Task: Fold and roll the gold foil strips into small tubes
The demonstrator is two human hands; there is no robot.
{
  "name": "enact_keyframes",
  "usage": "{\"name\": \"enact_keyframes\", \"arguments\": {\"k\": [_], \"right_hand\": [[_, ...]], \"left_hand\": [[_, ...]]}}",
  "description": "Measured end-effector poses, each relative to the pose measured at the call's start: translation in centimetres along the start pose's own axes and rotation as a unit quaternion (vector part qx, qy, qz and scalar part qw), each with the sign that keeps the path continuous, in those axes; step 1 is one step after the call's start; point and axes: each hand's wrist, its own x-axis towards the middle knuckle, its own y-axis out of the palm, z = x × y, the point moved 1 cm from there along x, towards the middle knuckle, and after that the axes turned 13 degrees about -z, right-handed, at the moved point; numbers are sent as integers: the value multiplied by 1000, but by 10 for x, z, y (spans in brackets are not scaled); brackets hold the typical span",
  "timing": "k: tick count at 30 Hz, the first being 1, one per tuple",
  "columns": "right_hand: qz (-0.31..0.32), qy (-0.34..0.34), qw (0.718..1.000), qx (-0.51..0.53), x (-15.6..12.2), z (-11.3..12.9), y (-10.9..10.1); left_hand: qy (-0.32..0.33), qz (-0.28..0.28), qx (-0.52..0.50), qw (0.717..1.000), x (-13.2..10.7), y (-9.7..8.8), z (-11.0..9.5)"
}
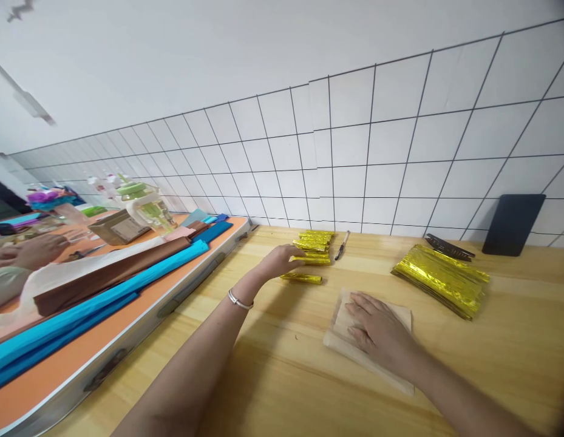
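Observation:
My left hand (282,261) reaches forward over the wooden table (272,364), its fingers closed on a small gold foil roll (311,260) at the edge of a pile of gold foil rolls (314,241). One more gold roll (302,278) lies just in front of that hand. A silver bracelet (240,300) sits on that wrist. My right hand (377,331) lies flat, fingers spread, on a stack of beige paper sheets (340,315). A stack of flat gold foil sheets (443,280) lies to the right.
A dark pen-like tool (342,245) lies by the tiled wall. A black panel (512,223) leans at the back right, a black clip-like item (448,247) beside it. Left, an orange table (76,364) holds blue, brown and white crepe rolls, a box and bottles; another person's hand (33,250) rests there.

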Motion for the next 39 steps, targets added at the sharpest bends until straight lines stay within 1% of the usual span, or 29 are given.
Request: {"name": "enact_keyframes", "arguments": {"k": [2,4,7,11,18,22,28,32,36,39], "right_hand": [[0,1,1000,-4,0,0,0],[6,2,1000,-10,0,0,1],[16,5,1000,-17,0,-2,2],[18,2,1000,-9,0,-2,2],[13,4,1000,-4,0,-2,2],[13,2,1000,-1,-1,-3,4],[2,1,1000,11,-1,-4,4],[1,2,1000,9,0,-2,2],[5,1,1000,4,0,-2,3],[4,2,1000,6,-1,-4,3]], "left_hand": [[15,32,-13,999,-11,-3,-5],[31,61,-21,997,-18,-2,-10],[45,75,-22,996,-22,6,-14],[44,58,-18,997,-21,14,-15],[24,-7,-23,999,-11,11,-6],[10,-33,-29,999,-8,16,1],[-6,-53,-26,998,-6,19,7],[-11,-59,-10,998,7,20,11],[-28,-69,15,997,25,33,16],[-45,-82,30,995,32,46,18]]}}
